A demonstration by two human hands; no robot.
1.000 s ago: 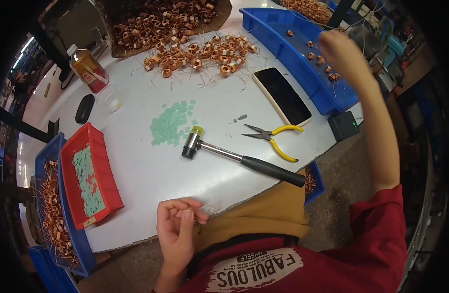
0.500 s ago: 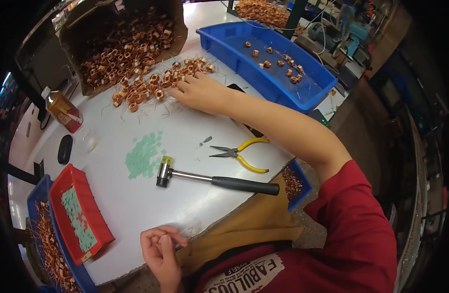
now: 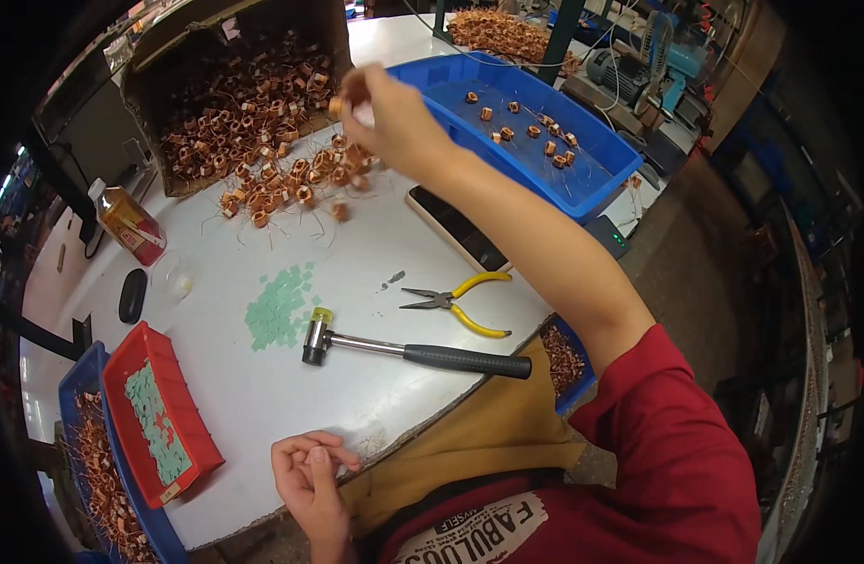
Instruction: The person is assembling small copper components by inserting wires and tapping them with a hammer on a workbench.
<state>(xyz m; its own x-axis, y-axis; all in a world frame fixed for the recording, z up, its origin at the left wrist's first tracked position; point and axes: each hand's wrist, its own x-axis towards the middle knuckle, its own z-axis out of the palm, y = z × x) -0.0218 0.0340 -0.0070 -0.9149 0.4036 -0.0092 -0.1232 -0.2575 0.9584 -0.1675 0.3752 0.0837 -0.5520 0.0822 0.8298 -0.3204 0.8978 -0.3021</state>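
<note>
My right hand (image 3: 389,117) is raised above the heap of copper coils (image 3: 286,179), blurred by motion. Its thumb and fingers are closed on a small copper coil (image 3: 336,106) at the tips. One loose coil (image 3: 339,211) lies at the heap's near edge, blurred. Loosely curled and with nothing visible in it, my left hand (image 3: 310,479) rests at the table's front edge. Between the hands lie a two-faced mallet (image 3: 385,347) with a black grip, yellow-handled needle-nose pliers (image 3: 455,301) and a patch of pale green square pieces (image 3: 280,305).
Behind the heap, a cardboard box (image 3: 136,103) lies open, full of coils. A blue tray (image 3: 601,193) with several coils stands far right, a phone (image 3: 455,230) beside it. At left are a bottle (image 3: 129,224), a black case (image 3: 132,296) and a red bin (image 3: 202,442) of green pieces.
My right hand has lifted off the heap and moved up and away, with a coil at its fingertips. Several coils at the heap's near right have shifted. My left hand stays put.
</note>
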